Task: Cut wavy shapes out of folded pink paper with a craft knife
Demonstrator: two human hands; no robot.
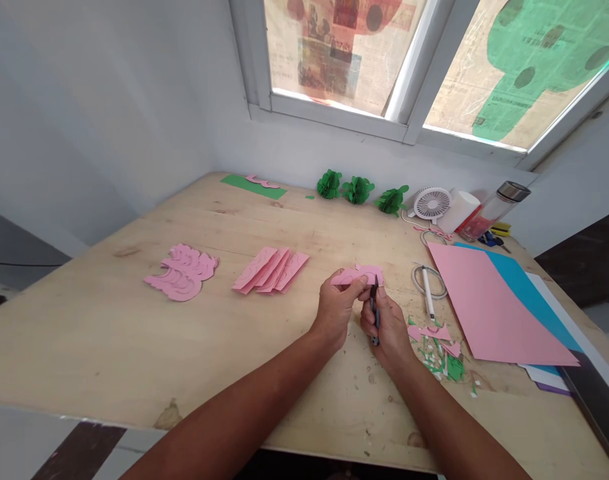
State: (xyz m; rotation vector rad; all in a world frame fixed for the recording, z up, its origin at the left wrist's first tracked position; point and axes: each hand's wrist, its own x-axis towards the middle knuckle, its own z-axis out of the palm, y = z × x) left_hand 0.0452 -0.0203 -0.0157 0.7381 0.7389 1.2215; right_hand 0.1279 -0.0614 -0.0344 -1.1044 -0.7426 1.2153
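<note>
My left hand (337, 303) pinches a folded piece of pink paper (349, 275) with a curved outline drawn on it. In my right hand (389, 323) is a small pair of dark scissors (375, 313), its blades against the right end of the paper. How far the blades are apart is too small to tell. Left of my hands lie several folded pink paper strips (272, 270) with outlines drawn on them. Farther left is a pile of pink cut-out shapes (184, 272) with scalloped edges.
Pink and green scraps (442, 350) lie right of my hands, below a white pen (428, 293) and a coiled cable (442, 287). Coloured sheets (499, 303) cover the right side. Green paper figures (357, 189), a fan (432, 203) and a bottle (494, 210) stand along the back.
</note>
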